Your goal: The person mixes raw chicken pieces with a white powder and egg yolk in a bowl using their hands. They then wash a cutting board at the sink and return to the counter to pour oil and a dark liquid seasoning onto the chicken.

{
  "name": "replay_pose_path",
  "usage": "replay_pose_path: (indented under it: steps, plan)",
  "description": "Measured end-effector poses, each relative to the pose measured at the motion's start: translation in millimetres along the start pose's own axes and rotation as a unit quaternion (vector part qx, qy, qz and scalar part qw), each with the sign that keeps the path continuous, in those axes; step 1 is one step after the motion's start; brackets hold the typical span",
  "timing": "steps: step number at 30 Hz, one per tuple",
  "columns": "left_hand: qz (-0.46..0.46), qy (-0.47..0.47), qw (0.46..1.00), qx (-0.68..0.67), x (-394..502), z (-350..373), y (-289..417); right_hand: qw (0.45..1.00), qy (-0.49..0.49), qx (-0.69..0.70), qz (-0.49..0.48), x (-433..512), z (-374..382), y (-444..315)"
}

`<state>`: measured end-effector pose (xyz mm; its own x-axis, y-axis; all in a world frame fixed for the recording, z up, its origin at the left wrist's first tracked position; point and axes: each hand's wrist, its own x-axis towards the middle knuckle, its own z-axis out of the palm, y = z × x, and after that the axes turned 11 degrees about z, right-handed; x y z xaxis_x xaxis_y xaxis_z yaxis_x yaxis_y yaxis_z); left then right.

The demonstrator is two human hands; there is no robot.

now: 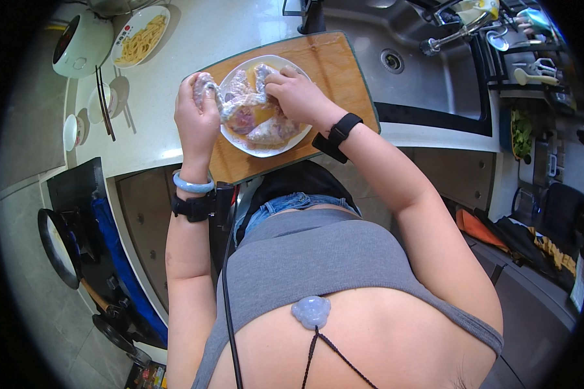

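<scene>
A white plate (267, 150) of raw meat pieces (272, 131), coated in a pale, wet mixture with yellow liquid around them, sits on a wooden cutting board (336, 68). At the plate's left rim my left hand (197, 109) grips a coated piece (207, 92), which looks like poultry. My right hand (297, 95) reaches over the plate's right side, its fingers on another coated piece (263, 78) at the top. Part of the meat is hidden under the right hand, and the kind of meat is not fully clear.
A steel sink (428, 87) with a faucet (450, 36) adjoins the board on the right. To the left stand a plate of noodles (143, 39), a white rice cooker (90, 46), small bowls (73, 132) and chopsticks (104, 104). A frying pan (58, 248) rests on the stove at lower left.
</scene>
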<state>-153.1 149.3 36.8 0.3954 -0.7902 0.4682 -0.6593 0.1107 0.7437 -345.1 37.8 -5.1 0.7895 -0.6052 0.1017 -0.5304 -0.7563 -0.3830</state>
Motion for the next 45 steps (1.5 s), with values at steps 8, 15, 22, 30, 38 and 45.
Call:
replay_pose_path:
  steps: [8,15,22,30,38,45]
  plan:
    - [0.055,-0.013,0.997,-0.044,8,-5,13,0.996,-0.004,-0.005,0.084,9,-6,3]
    - [0.057,0.068,0.995,-0.05,12,-3,16,0.992,0.086,-0.043,0.083,12,4,-13]
    - [0.044,0.081,0.994,-0.065,20,0,17,0.987,-0.021,-0.099,0.126,15,7,-28]
    - [0.003,0.075,0.992,-0.106,15,5,9,0.998,-0.011,-0.059,0.005,5,13,-27]
    - [-0.052,0.081,0.986,-0.138,12,12,-18,0.996,-0.067,0.059,-0.003,3,6,0]
    - [-0.138,0.059,0.974,-0.171,-9,31,-19,0.992,0.081,0.093,-0.013,2,15,-9]
